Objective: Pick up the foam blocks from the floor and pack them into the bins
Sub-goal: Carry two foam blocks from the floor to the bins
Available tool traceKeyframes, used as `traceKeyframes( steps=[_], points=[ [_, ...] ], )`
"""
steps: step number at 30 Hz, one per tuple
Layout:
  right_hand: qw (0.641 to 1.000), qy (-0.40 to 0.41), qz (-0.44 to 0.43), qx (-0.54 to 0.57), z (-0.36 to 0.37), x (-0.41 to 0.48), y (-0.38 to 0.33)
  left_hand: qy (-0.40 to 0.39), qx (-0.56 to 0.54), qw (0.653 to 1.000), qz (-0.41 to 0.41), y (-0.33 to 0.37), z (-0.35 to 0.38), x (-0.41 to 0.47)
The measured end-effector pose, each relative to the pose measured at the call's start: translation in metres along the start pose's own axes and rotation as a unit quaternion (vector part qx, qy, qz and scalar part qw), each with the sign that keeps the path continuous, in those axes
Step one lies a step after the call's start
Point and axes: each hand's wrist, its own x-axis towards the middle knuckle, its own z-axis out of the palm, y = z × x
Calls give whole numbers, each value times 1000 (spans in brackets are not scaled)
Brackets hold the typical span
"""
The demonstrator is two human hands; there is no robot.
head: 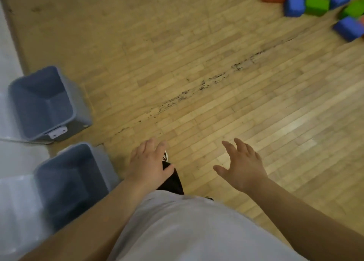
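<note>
My left grip point(149, 162) and my right grip point(242, 166) are both open. The fingers are spread and hold nothing. They hang over the wood floor point(197, 73). The foam blocks point(317, 4), red, blue and green, lie in a heap far ahead of my right grip. The near bin point(69, 181) stands just left of my left grip. The far bin point(39, 103) is ahead and more to the left.

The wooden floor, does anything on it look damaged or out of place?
Yes. A dark, ragged scuff streak runs diagonally across the floor, like worn finish. The foam blocks lie jumbled at top right, far from the bins.
</note>
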Motion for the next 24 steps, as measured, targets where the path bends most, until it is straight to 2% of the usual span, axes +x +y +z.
traceKeyframes(
  steps=[3,6,11,17,24],
  points=[
    [999,14,41,28,-29,44,-28,-25,30,999,36,-31,-37,61],
    [995,36,68,66,-63,78,-52,-14,56,996,66,-52,-85,112],
    [989,63,93,101,-115,144,-60,-23,90,991,96,-57,-148,210],
    [984,78,101,124,-175,240,-20,-28,101,987,124,-5,-187,333],
    [984,75,99,131,-284,358,86,-5,95,990,109,98,-247,462]
  ],
)
